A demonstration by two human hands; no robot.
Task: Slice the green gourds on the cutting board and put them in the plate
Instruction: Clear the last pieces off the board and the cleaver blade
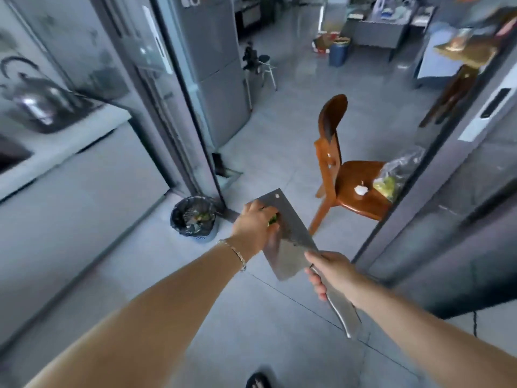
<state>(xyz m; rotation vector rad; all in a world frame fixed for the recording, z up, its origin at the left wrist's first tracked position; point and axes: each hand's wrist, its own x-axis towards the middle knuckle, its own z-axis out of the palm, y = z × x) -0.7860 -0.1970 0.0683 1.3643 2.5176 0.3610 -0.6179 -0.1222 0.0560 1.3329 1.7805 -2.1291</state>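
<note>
Gourd bits (272,219) held against cleaver (291,247) blade by curled left hand (253,222); right hand (333,273) grips handle.

This is a kitchen in a home. There is a tall grey fridge (215,79), a shiny kettle (36,100) on the desk (84,135), a bin (194,219) and a wooden chair (355,177) on the tiled floor (279,130).

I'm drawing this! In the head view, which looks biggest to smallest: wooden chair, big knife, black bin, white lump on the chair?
1. wooden chair
2. big knife, nearly as big, but only because it's nearest the camera
3. black bin
4. white lump
</note>
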